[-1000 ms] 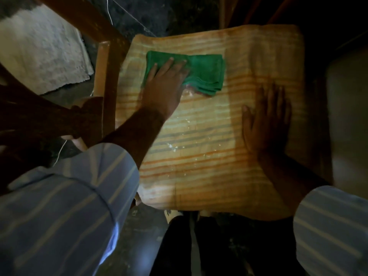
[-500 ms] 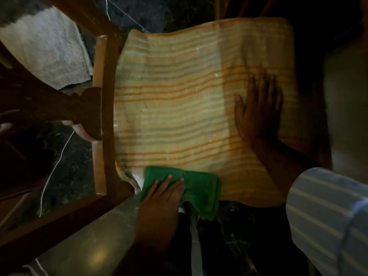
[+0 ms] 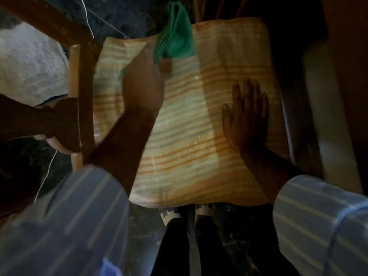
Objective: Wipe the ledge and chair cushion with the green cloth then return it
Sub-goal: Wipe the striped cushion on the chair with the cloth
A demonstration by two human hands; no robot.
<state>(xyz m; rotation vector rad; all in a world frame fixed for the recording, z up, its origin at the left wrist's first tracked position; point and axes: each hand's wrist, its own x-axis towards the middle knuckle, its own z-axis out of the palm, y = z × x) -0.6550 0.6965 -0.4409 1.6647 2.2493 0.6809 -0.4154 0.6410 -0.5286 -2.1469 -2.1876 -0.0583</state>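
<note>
- Head view: a person's left hand (image 3: 142,80) works the green cloth (image 3: 176,36) at the far edge of the striped chair cushion (image 3: 185,136), the cloth bunched and flaring up past that edge. The frame is motion-blurred, so I cannot tell how the fingers are closed; the cloth appears caught under or in the front of the hand.
- Head view: the right hand (image 3: 246,118) lies flat on the cushion's right side, fingers spread and holding nothing, seemingly pinning the cushion down.
- Risk, as a judgement: with much of the cloth past the cushion's far edge, a loose hold could let it slip off and drop behind the cushion to the dark floor.
- Risk: a hard stroke may drag the cushion toward the wooden chair frame (image 3: 76,96) at its left if the right hand lifts.
- Risk: the thin white cord (image 3: 87,18) beyond the cushion's far-left corner could snag the sweeping cloth.
</note>
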